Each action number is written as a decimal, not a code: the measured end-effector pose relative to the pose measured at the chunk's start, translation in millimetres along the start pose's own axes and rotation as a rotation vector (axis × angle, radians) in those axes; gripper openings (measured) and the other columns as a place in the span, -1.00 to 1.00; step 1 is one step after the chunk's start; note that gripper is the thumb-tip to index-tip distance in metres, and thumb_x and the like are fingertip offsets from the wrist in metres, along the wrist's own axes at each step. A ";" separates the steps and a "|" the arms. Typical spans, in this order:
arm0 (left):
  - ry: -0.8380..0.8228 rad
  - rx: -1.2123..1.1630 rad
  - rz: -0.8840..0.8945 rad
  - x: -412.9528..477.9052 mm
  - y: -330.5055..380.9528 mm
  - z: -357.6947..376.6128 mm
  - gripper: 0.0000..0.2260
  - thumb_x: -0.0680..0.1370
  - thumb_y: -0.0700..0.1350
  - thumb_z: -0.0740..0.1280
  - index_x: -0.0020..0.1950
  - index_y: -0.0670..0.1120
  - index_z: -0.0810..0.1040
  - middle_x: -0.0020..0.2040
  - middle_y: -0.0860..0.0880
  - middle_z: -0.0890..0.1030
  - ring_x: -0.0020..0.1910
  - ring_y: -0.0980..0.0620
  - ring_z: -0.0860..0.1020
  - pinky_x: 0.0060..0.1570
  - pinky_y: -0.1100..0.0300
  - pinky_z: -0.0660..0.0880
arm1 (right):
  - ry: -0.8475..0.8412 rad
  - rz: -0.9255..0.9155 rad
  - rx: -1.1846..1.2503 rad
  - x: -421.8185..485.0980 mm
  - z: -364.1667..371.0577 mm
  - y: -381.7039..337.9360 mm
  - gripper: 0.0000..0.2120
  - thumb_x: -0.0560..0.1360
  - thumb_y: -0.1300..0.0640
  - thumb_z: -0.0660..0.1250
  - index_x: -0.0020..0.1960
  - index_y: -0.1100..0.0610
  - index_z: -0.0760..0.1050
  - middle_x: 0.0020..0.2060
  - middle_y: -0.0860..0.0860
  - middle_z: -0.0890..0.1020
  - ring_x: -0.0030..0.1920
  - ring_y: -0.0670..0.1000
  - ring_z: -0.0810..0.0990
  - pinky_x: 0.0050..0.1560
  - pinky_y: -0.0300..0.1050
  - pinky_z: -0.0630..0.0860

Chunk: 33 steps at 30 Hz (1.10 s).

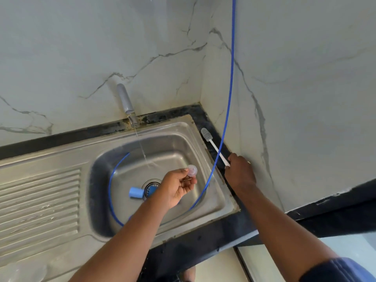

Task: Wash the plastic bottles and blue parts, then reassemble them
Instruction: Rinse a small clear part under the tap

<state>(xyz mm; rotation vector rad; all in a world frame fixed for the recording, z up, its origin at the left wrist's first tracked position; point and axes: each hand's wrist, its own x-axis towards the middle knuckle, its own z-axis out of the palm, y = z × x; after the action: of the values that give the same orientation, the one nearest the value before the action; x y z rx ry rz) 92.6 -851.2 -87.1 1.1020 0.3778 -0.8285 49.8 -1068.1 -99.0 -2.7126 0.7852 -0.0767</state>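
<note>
Sink (61, 157): brushed stainless steel, rectangular basin with rounded corners, ribbed drainboard (40, 200) to its left. It is set into a dark speckled worktop (203, 237). The walls (101, 47) are glossy white tile with grey marble veining.

Tap (125, 101): grey tube, running. A thin water stream (141, 147) falls into the basin behind the drain (151, 185).

Blue hose (231, 78): thin and smooth. It drops from above along the right wall and loops round the basin floor.

Blue part (136, 192): pale blue plastic, short cylinder, lying on its side on the basin floor. Its long axis runs roughly left to right, with the right end at the drain's edge.

Left hand (177, 186): palm up over the basin, above the drain. Its grip is a pinch of thumb and fingertips on a clear round piece (192, 170), small, translucent and disc-like, round face turned up towards the camera. The piece is held to the right of the stream and does not touch it.

Right hand (241, 171): on the worktop ledge at the right wall, fingers curled in a closed grip round the handle end of the brush (213, 145). The brush has a slim white handle and a grey ribbed cylindrical head. Its long axis runs diagonally along the ledge, head pointing away towards the back corner.

A blurred clear shape sits in the lower-left corner; I cannot tell what it is.
</note>
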 end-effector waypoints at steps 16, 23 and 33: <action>-0.071 0.067 -0.037 -26.9 -13.0 1.5 -0.85 0.65 -0.17 0.28 0.05 -0.22 0.60 -0.18 -0.12 0.53 -0.26 -0.03 0.53 -0.16 0.07 0.57 | -0.084 0.310 0.170 -96.5 -34.8 -9.5 -0.80 0.55 -0.02 0.21 0.01 0.10 0.33 -0.15 0.04 0.54 -0.12 0.20 0.59 -0.21 -0.02 0.46; -0.053 0.017 -0.038 -48.3 -12.4 -19.3 -0.92 0.59 -0.25 0.33 -0.01 -0.25 0.61 -0.25 -0.11 0.53 -0.30 0.02 0.48 -0.24 0.12 0.55 | 0.102 0.340 0.375 -179.2 -36.0 -32.3 -0.87 0.59 0.00 0.22 0.04 0.02 0.31 -0.20 0.01 0.57 -0.24 0.12 0.56 -0.22 0.03 0.53; 0.123 -0.088 0.075 -52.6 29.3 -59.6 -0.90 0.61 -0.19 0.37 0.05 -0.20 0.64 -0.05 -0.10 0.68 -0.09 0.01 0.63 -0.19 0.14 0.58 | -0.125 -0.182 0.108 -214.0 -15.3 -83.1 -0.78 0.66 -0.20 0.05 0.09 -0.06 0.29 -0.26 0.02 0.61 -0.17 0.18 0.62 -0.22 0.06 0.50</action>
<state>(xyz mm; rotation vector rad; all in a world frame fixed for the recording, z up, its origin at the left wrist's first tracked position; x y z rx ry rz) 87.6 -771.0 -60.3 1.0814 0.4691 -0.6739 -91.1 -892.8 -50.8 -2.6497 0.4838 0.0089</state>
